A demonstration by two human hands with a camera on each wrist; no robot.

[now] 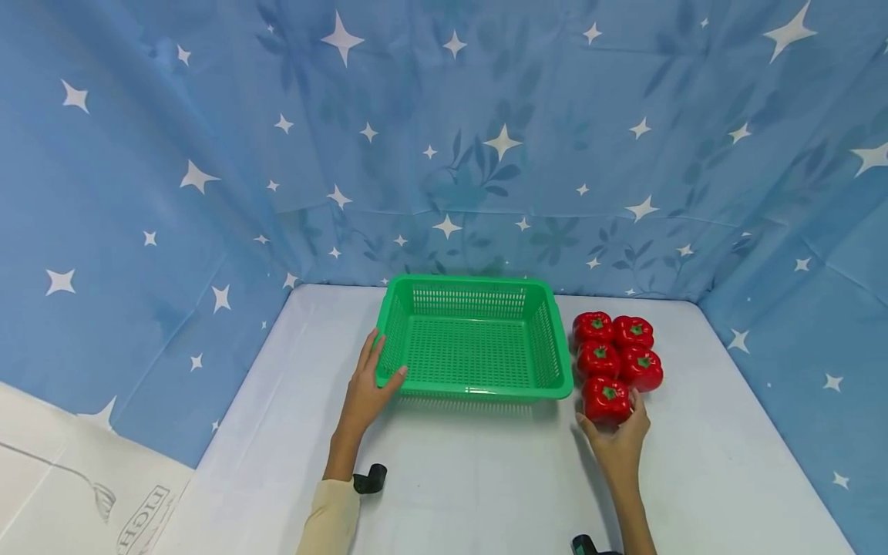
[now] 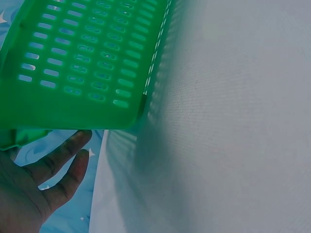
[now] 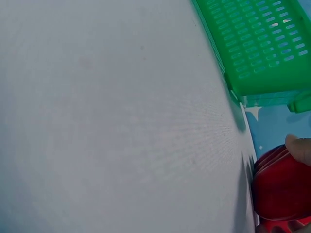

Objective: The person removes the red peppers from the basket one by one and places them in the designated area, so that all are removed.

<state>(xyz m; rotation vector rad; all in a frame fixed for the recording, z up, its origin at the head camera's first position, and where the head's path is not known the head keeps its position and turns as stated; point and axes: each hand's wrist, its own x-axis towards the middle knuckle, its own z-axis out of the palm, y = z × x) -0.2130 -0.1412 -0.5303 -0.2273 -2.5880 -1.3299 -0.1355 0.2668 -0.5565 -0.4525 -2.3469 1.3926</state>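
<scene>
My right hand (image 1: 619, 441) grips the nearest red bell pepper (image 1: 605, 399), thumb on its left side and fingers on its right. The right wrist view catches this bell pepper (image 3: 282, 189) at the lower right, with the thumb (image 3: 300, 149) against it. Several more red bell peppers (image 1: 598, 359) with green stem tops cluster just behind it. Over at the green plastic basket (image 1: 479, 391), my left hand (image 1: 366, 391) touches the front left corner, its thumb over the front rim and its fingers stretched along the left side. Those fingers (image 2: 63, 153) look fairly straight in the left wrist view.
The slotted basket stands on a white table (image 1: 479, 478), left of the bell peppers. A blue curtain (image 1: 444, 154) with white stars hangs behind the table and along both sides. Black wrist devices (image 1: 370, 479) sit by both wrists.
</scene>
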